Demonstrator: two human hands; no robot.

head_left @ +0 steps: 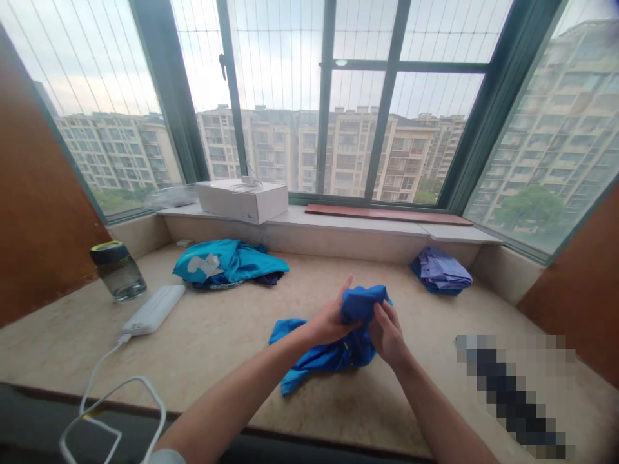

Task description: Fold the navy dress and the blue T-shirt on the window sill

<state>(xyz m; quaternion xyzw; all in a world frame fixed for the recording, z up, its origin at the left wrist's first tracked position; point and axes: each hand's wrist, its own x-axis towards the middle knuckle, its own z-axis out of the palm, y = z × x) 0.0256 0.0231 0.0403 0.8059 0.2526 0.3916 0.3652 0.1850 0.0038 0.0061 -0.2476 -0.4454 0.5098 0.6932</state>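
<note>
Near the left edge of the worktop (232,341) stands a clear bottle (123,277) with a dark lid. Just beside it lies a white power bank (155,309), its white cable (97,367) running over the front edge. Toward the back edge, a teal clothes pile (236,258) lies loosely heaped. Near the middle of the front edge, a blue garment (365,303) is partly bunched up off the worktop, the rest spread beneath. The left hand (333,321) has its grip around the bunched part; the right hand (387,332) grasps its right side with the fingers. By the back right corner sits folded purple clothing (445,269). A pixelated dark object (517,393) lies near the front right corner.
</note>
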